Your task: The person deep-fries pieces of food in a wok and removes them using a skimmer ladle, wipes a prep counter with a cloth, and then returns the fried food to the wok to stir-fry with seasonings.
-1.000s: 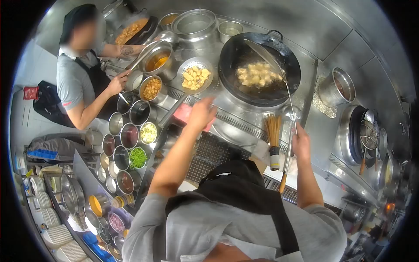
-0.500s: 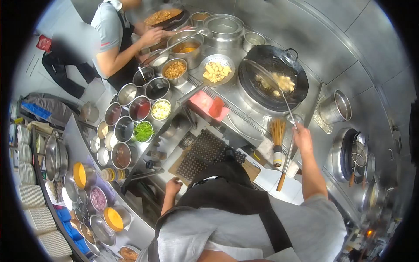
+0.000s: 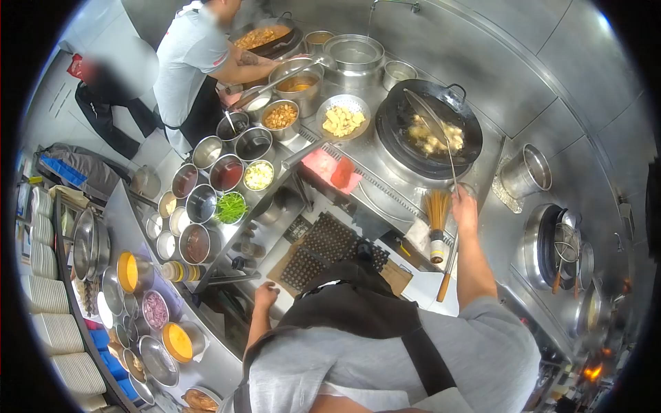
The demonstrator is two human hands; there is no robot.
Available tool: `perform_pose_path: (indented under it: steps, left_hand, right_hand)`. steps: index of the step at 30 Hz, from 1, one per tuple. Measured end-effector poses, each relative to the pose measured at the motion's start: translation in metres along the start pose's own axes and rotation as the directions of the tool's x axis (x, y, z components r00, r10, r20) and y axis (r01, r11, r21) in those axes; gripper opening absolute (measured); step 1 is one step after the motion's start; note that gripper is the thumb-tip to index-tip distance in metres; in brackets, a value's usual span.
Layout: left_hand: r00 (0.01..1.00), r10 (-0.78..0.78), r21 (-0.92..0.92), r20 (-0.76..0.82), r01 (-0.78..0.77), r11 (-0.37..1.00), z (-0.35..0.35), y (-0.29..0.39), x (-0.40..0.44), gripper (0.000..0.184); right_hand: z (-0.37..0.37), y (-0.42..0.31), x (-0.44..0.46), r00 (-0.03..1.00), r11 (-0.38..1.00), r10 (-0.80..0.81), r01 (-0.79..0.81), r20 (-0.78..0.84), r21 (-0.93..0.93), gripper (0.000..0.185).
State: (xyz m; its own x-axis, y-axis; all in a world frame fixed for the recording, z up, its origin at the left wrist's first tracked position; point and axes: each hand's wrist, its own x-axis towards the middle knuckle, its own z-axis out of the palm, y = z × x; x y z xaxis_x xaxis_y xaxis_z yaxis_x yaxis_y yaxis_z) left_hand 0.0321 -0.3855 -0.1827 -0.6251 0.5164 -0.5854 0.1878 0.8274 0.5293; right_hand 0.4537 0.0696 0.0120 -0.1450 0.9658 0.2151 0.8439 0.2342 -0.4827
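My right hand [image 3: 465,210] grips the long thin handle of a skimmer [image 3: 425,113], whose wide head stands nearly edge-on in a black wok [image 3: 392,131]. Pale golden pieces of food [image 3: 435,135] lie in dark oil beside the head. Right by that hand lies a wooden-handled ladle [image 3: 445,283], its bowl partly hidden behind my fingers. A straw wok brush [image 3: 436,224] stands just left of the hand. My left hand [image 3: 265,296] hangs low beside my apron, fingers loosely bent and apart, holding nothing.
A perforated strainer [image 3: 343,122] holds fried pieces left of the wok. Steel pots of sauces and chopped greens [image 3: 231,206] crowd the counter at left. A co-worker [image 3: 189,62] stands at another wok [image 3: 279,49]. A steel pot [image 3: 529,168] sits at right.
The skimmer head has swung up and right in the wok, and my right hand has shifted slightly left. The co-worker's arms have reached further toward the other wok. Water now runs from the tap.
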Motion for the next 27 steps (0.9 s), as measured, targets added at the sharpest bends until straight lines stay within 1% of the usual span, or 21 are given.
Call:
perform_pose_path:
  steps: [1, 2, 3, 4, 5, 6, 7, 9, 10, 13, 14, 15, 17, 18, 19, 21, 22, 23, 24, 25, 27]
  left_hand:
    - [0.998, -0.038, -0.028, 0.049, 0.039, 0.999, 0.003, -0.006, 0.0, 0.041]
    - [0.977, -0.161, -0.074, 0.137, 0.172, 0.982, 0.007, -0.012, -0.001, 0.041]
    - [0.978, -0.168, -0.018, 0.121, 0.172, 0.985, 0.014, -0.018, -0.007, 0.034]
    - [0.955, 0.023, 0.424, 0.295, -0.152, 0.893, 0.023, -0.046, 0.01, 0.019]
    - [0.918, 0.089, 0.543, 0.387, -0.305, 0.783, 0.033, -0.069, 0.013, 0.019]
    - [0.904, 0.098, 0.55, 0.415, -0.335, 0.765, 0.042, -0.086, 0.014, 0.018]
    - [0.903, 0.087, 0.542, 0.42, -0.327, 0.775, 0.047, -0.101, 0.013, 0.018]
    - [0.896, 0.081, 0.523, 0.436, -0.326, 0.787, 0.052, -0.117, 0.015, 0.017]
    - [0.894, 0.081, 0.517, 0.441, -0.327, 0.791, 0.053, -0.118, 0.016, 0.017]
    - [0.883, 0.1, 0.493, 0.459, -0.347, 0.798, 0.05, -0.113, 0.022, 0.016]
    - [0.882, 0.11, 0.472, 0.458, -0.346, 0.811, 0.049, -0.107, 0.027, 0.015]
    - [0.879, 0.124, 0.449, 0.461, -0.352, 0.821, 0.046, -0.099, 0.031, 0.015]
    - [0.877, 0.154, 0.357, 0.455, -0.338, 0.871, 0.04, -0.079, 0.044, 0.015]
    - [0.878, 0.172, 0.295, 0.447, -0.326, 0.898, 0.036, -0.068, 0.048, 0.015]
    - [0.878, 0.191, 0.218, 0.439, -0.31, 0.925, 0.034, -0.059, 0.054, 0.015]
    - [0.885, 0.209, 0.043, 0.417, -0.248, 0.968, 0.033, -0.04, 0.063, 0.015]
    - [0.887, 0.207, 0.043, 0.413, -0.246, 0.968, 0.035, -0.032, 0.064, 0.015]
    - [0.93, 0.025, -0.109, 0.366, 0.016, 0.994, 0.04, -0.02, 0.069, 0.016]
    - [0.922, -0.168, -0.262, 0.35, 0.268, 0.927, 0.045, -0.005, 0.072, 0.019]
    - [0.921, -0.17, -0.257, 0.35, 0.269, 0.928, 0.046, 0.011, 0.067, 0.019]
    - [0.963, -0.135, -0.09, 0.235, 0.16, 0.983, 0.04, 0.055, 0.037, 0.025]
  right_hand:
    - [-0.005, -0.005, -0.001, 1.0, 1.0, 0.001, -0.001, -0.001, 0.004, 0.035]
    - [-0.011, -0.009, -0.002, 0.996, 0.997, 0.068, -0.07, 0.052, 0.036, 0.035]
    - [-0.016, -0.012, -0.003, 0.985, 0.988, 0.135, -0.142, 0.107, 0.063, 0.034]
    - [-0.011, -0.002, -0.001, 0.984, 0.986, 0.143, -0.15, 0.105, 0.066, 0.034]
    - [-0.005, 0.009, 0.002, 0.992, 0.996, 0.081, -0.083, 0.094, 0.017, 0.036]
    - [-0.001, 0.018, 0.004, 0.996, 0.999, 0.021, -0.018, 0.087, -0.034, 0.038]
    - [0.002, 0.021, 0.005, 0.996, 0.999, 0.032, -0.029, 0.087, -0.032, 0.038]
    - [0.005, 0.021, 0.009, 0.986, 0.989, 0.101, -0.113, 0.131, 0.095, 0.038]
    - [0.015, 0.023, 0.012, 0.996, 0.996, 0.062, -0.066, 0.068, 0.055, 0.038]
    - [0.014, -0.001, 0.022, 0.988, 0.995, 0.083, -0.09, 0.131, 0.053, 0.037]
    - [0.034, 0.017, 0.031, 0.996, 0.998, 0.013, -0.018, 0.089, 0.055, 0.037]
    - [0.031, 0.01, 0.036, 0.996, 0.998, 0.021, -0.026, 0.089, 0.056, 0.037]
    - [0.019, -0.014, 0.041, 0.958, 0.953, 0.139, -0.198, 0.25, 0.231, 0.038]
    - [0.029, -0.008, 0.043, 0.954, 0.902, 0.163, -0.248, 0.253, 0.353, 0.039]
    - [0.03, -0.009, 0.044, 0.953, 0.901, 0.161, -0.248, 0.257, 0.356, 0.039]
    - [0.032, -0.014, 0.044, 0.949, 0.832, 0.186, -0.29, 0.256, 0.473, 0.037]
    - [0.031, -0.015, 0.044, 0.949, 0.831, 0.182, -0.288, 0.258, 0.476, 0.037]
    - [0.029, -0.015, 0.043, 0.948, 0.829, 0.193, -0.296, 0.254, 0.474, 0.037]
    - [0.028, -0.014, 0.043, 0.946, 0.827, 0.208, -0.306, 0.25, 0.472, 0.038]
    - [0.028, -0.013, 0.043, 0.944, 0.825, 0.212, -0.311, 0.252, 0.473, 0.038]
    - [0.031, -0.01, 0.042, 0.962, 0.89, 0.216, -0.264, 0.165, 0.372, 0.038]
